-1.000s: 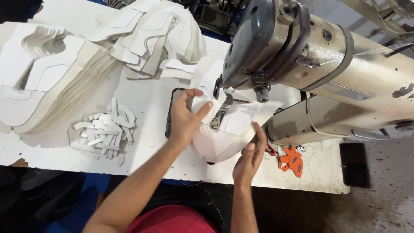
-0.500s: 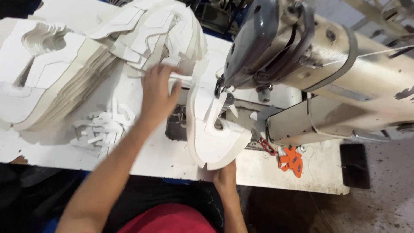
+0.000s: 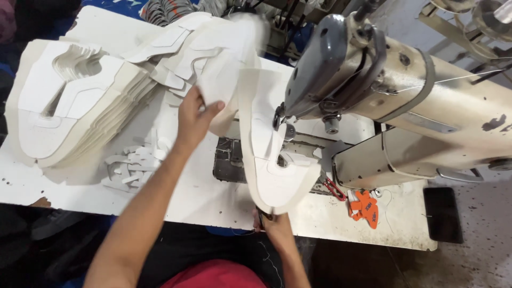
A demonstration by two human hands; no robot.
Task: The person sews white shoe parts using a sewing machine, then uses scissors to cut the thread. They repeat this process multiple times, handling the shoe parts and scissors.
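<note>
white cut panel (image 3: 277, 170) under sewing machine (image 3: 373, 90), my right hand (image 3: 274, 224) pinching its near edge to steady; left hand (image 3: 194, 120) gripping next piece (image 3: 224, 85) from heap on counter (image 3: 202, 197).

The person's left hand (image 3: 194, 120) reaches out over the white table (image 3: 186, 197) and grips the edge of a white cut piece (image 3: 224, 88) lying at the near end of a loose heap of similar pieces (image 3: 181, 48), while the right hand (image 3: 273, 224) sits low at the table's front edge, pinching the bottom of a long white shoe panel (image 3: 272, 170) that stands on edge under the head of the sewing machine (image 3: 400, 96). To the left lies a neat stack of white panels (image 3: 69, 106) with small white cutouts (image 3: 130, 168) just in front of it. An orange tool (image 3: 364, 207) lies on the table near the machine's base.
</note>
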